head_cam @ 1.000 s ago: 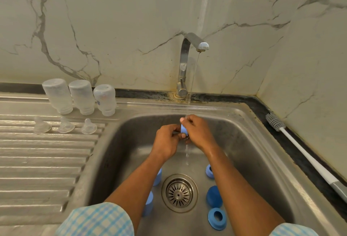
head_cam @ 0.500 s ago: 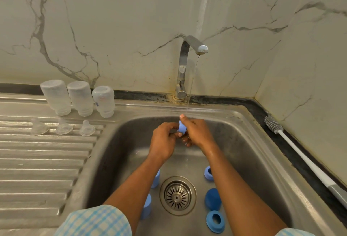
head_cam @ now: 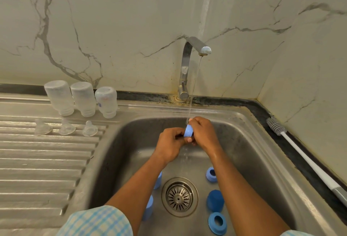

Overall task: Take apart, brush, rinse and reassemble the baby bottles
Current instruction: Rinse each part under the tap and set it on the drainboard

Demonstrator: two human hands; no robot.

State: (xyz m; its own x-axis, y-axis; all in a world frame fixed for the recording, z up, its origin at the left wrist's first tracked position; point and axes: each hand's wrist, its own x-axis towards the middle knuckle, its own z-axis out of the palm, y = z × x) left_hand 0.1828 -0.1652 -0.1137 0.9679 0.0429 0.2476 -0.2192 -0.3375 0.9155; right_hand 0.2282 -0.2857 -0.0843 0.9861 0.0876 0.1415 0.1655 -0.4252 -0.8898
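Both grips, left hand (head_cam: 170, 142) and right hand (head_cam: 203, 133), pinch one blue cap (head_cam: 188, 131) under the tap (head_cam: 187, 63) stream at the back of the sink (head_cam: 244, 115), I'd say to flush it. Three bottles (head_cam: 82, 98) sit upside down along the worktop (head_cam: 37, 160) back edge, probably draining.

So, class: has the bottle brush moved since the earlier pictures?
No. The bottle brush lies in the same spot beside the sink rim, bristles nearest the wall corner.
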